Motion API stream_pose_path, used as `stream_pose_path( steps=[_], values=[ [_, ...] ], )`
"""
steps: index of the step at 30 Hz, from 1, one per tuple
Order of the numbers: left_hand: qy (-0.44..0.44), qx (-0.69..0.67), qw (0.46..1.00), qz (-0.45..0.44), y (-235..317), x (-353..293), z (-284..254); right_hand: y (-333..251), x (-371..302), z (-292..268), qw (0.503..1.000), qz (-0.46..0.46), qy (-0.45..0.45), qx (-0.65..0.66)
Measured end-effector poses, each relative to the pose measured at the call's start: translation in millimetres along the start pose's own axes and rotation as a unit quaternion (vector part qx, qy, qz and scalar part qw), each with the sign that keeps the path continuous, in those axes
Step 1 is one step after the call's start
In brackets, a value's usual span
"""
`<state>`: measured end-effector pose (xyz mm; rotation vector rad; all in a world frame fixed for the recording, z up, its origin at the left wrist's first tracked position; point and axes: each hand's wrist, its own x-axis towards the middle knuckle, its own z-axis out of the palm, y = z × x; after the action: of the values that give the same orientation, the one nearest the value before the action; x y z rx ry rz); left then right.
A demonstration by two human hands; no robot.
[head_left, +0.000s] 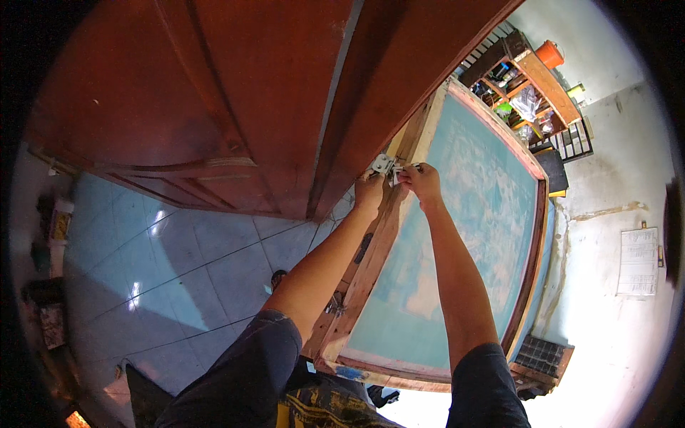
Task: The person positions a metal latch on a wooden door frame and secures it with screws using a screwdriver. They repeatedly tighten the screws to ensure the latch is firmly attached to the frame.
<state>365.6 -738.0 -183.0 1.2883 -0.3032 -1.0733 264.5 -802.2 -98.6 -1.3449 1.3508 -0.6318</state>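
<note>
A silvery metal fitting [382, 164] with holes in it, like a hinge or bracket, sits at the wooden edge close to the brown door. My left hand [368, 190] is closed at its lower left side, fingertips against the metal. On its right, my right hand [422, 182] pinches a small pale part joined to or beside the fitting; the fingers hide most of that part. Just under my right forearm lies a large screen [471, 214] with teal and whitish mesh in a wooden frame [380, 265].
A tall brown panelled wooden door [264, 85] fills the upper left. Bluish floor tiles [207, 264] spread below it. Against the far right wall stands a wooden shelf [546, 85] full of small items, with an orange bucket [549, 54] on top. A paper sheet [637, 261] hangs on the wall.
</note>
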Motion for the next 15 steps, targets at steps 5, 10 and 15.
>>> stream_pose_path(
  steps=[5,10,15],
  values=[
    [0.092,0.117,0.989,0.021,-8,15,21,8,24,-9,0.999,0.021,-0.026,-0.013],
    [0.142,0.162,0.976,0.001,-29,32,25,13,48,-11,0.970,-0.085,-0.059,-0.220],
    [0.158,0.289,0.944,-0.012,-38,34,18,8,52,-7,0.918,-0.144,-0.068,-0.363]
  ],
)
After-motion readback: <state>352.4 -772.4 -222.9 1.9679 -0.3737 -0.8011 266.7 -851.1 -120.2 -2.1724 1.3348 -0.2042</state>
